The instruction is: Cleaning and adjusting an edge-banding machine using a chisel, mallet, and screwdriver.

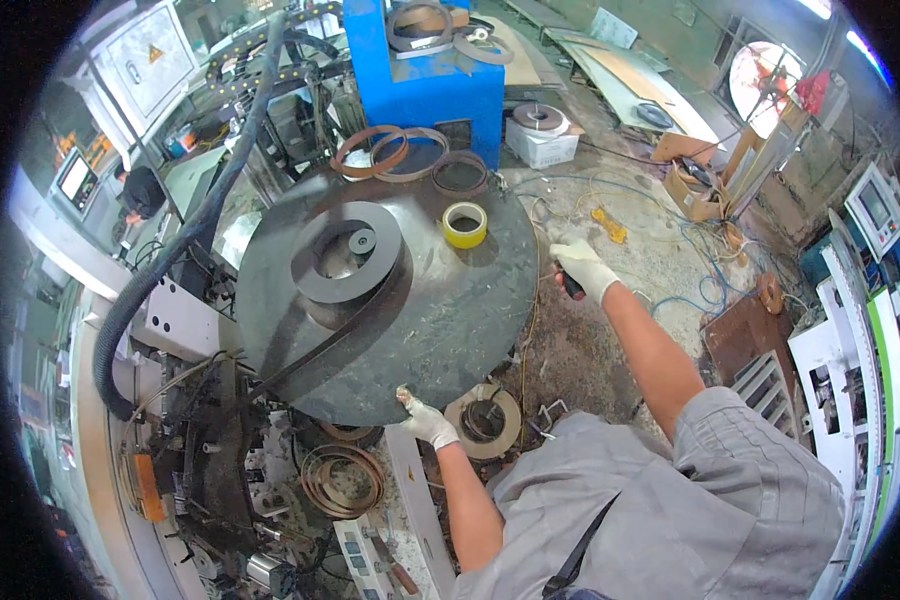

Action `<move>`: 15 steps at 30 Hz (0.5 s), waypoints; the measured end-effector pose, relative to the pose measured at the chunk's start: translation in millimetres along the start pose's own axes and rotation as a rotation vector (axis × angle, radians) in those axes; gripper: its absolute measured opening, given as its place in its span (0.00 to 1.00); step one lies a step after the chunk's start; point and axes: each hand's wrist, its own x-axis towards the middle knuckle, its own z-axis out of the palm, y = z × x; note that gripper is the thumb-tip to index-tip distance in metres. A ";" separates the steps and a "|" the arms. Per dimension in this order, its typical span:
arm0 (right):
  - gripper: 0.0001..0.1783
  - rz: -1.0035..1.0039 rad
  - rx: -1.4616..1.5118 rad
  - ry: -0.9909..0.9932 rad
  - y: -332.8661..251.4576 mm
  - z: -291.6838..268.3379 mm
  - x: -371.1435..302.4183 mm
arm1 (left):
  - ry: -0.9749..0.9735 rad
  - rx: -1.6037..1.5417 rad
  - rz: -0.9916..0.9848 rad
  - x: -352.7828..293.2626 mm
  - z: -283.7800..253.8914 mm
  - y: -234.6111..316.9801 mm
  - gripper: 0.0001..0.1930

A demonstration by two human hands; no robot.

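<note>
My right hand (pixel 585 268), in a white glove, is closed round a dark-handled tool (pixel 571 287) right of the round table; its kind is unclear. At the near rim of the large dark round table (pixel 460 320), my white-gloved left hand (pixel 430 424) has its fingers drawn together. Whatever those fingers may hold is hidden. A dark grey coil of strip (pixel 378 275) lies on the table, with a small round hub in its middle. One band of the strip (pixel 320 347) runs off toward the machine at lower left. Beyond it stands a yellow tape roll (pixel 465 226).
Brown rings (pixel 372 150) lie at the table's far edge, before a blue machine stand (pixel 425 100). Below the near rim are coiled bands (pixel 342 482) and a beige ring (pixel 510 420). A thick black hose (pixel 205 215) crosses the left side. Blue hoses (pixel 710 285) trail over the right floor.
</note>
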 end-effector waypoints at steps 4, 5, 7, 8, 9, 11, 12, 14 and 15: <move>0.20 -0.060 0.106 0.000 -3.9 15.1 34.7 | 0.035 0.142 -0.093 20.8 -16.1 -23.1 0.22; 0.21 -0.010 0.086 -0.006 -1.1 21.7 42.4 | 0.011 0.148 -0.096 12.3 -7.7 -18.5 0.22; 0.25 0.086 0.108 0.066 1.3 20.5 49.9 | 0.028 0.358 -0.012 -18.3 18.3 4.4 0.44; 0.28 0.110 0.133 0.095 -3.0 36.3 43.3 | 0.035 0.359 -0.006 -11.8 16.3 -3.2 0.44; 0.31 0.028 0.046 0.102 0.2 48.5 48.1 | 0.061 0.305 0.053 0.6 11.6 -18.4 0.45; 0.32 0.009 -0.012 0.095 -4.3 78.8 37.4 | 0.127 0.271 0.109 29.7 -17.0 -49.9 0.45; 0.33 -0.019 -0.059 0.126 -7.0 84.5 37.1 | 0.124 0.266 0.090 38.8 -22.1 -57.1 0.45; 0.34 -0.030 -0.079 0.112 -5.2 80.8 44.3 | 0.099 0.270 0.058 37.5 -22.4 -60.4 0.45; 0.35 0.006 -0.047 0.103 -1.3 57.3 54.5 | 0.046 0.344 -0.051 20.4 -3.7 -45.5 0.34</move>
